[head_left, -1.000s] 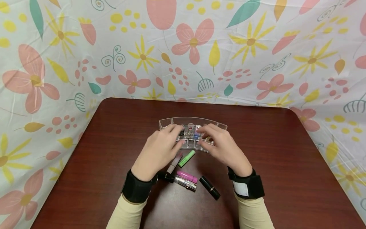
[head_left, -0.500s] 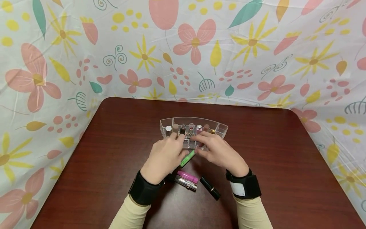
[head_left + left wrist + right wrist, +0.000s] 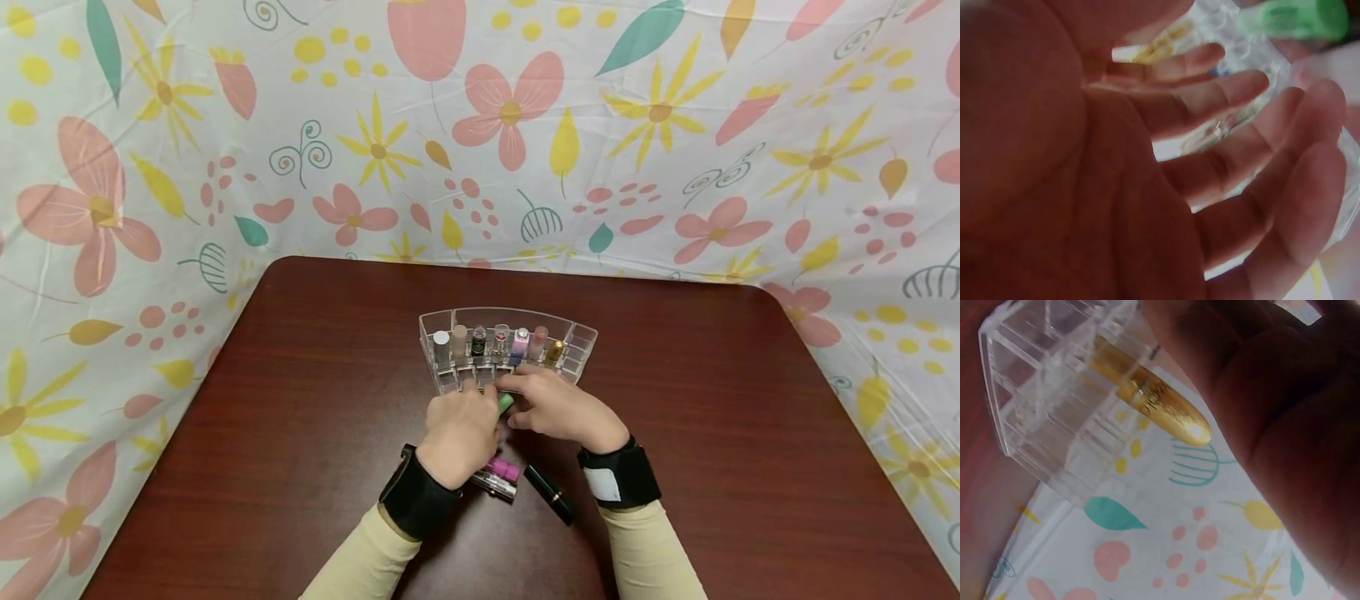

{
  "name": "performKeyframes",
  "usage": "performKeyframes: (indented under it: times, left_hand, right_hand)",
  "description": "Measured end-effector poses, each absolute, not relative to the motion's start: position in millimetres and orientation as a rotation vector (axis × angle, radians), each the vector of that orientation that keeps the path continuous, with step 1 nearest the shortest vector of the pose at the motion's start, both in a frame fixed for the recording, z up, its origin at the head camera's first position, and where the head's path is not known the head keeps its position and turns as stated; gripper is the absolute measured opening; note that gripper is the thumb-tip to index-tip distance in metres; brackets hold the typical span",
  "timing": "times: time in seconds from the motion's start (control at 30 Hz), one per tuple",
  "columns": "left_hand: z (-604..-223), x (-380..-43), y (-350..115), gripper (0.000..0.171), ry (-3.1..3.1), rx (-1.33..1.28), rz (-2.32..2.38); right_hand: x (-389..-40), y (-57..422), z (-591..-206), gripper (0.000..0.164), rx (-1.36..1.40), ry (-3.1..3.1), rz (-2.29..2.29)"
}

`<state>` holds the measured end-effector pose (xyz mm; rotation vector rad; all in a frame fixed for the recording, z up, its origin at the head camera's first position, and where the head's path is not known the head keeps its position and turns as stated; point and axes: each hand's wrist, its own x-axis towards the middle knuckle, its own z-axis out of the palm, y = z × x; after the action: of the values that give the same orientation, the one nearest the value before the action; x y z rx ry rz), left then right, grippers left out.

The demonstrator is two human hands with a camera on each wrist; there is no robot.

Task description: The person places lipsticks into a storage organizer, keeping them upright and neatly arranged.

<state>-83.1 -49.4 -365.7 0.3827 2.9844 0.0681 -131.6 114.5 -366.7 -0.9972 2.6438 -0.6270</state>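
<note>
On the table stands a clear, curved lipstick organizer [image 3: 583,337] with several lipsticks upright in a row. At its right end is a gold lipstick [image 3: 554,353], large in the right wrist view [image 3: 1166,406]. My left hand [image 3: 461,429] is just in front of the organizer, over loose cosmetics that it partly hides. Its palm is bare in the left wrist view, the fingers loosely bent. My right hand [image 3: 566,407] reaches in from the right, fingers at the organizer's front edge. Between the hands lies a green tube [image 3: 505,403], partly covered.
A pink tube [image 3: 503,469] and a silver tube [image 3: 497,486] lie by the left wrist, partly hidden. Farther right is a black lipstick tube [image 3: 550,493]. The brown table [image 3: 300,400] extends to both sides, with a flowered cloth [image 3: 480,183] hanging behind it.
Both hands have drawn back from over the organizer toward me, the left one also moving right. The lipstick row is uncovered, while the green, pink and silver tubes are more hidden.
</note>
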Motion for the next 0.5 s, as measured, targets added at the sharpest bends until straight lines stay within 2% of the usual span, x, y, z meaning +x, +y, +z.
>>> performKeyframes:
  times: [0.23, 0.5]
  left_hand:
    - [-380, -79, -34, 0.042, 3.099, 0.298, -0.004]
    - [-387, -76, -24, 0.021, 3.149, 0.252, -0.064]
  right_hand:
    - [-136, 110, -375, 0.034, -1.036, 2.623, -0.613]
    - [-139, 108, -381, 0.021, -1.074, 2.651, -0.576]
